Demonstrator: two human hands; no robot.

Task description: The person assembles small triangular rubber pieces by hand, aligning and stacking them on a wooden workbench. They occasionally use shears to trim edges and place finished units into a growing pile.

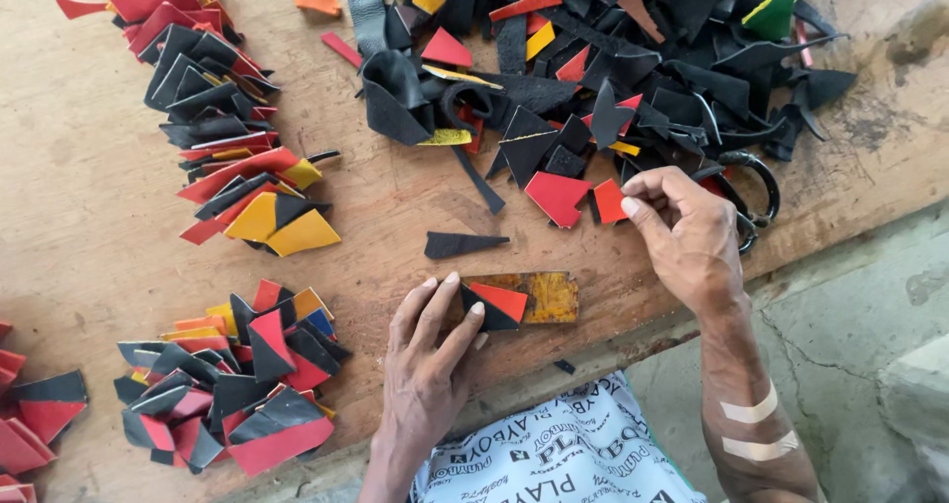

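Red scrap [609, 202] pinched, two hands [427, 360]

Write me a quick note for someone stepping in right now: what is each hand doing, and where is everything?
Left hand: fingers flat on a black triangle and red triangle lying on the yellow strip at the table edge.
Right hand: pinching a small red piece at the rim of the scrap heap.
A loose black triangle lies above the strip.
Done: joined stacks and a chain of pieces on the left.
Left: the unsorted scrap heap.
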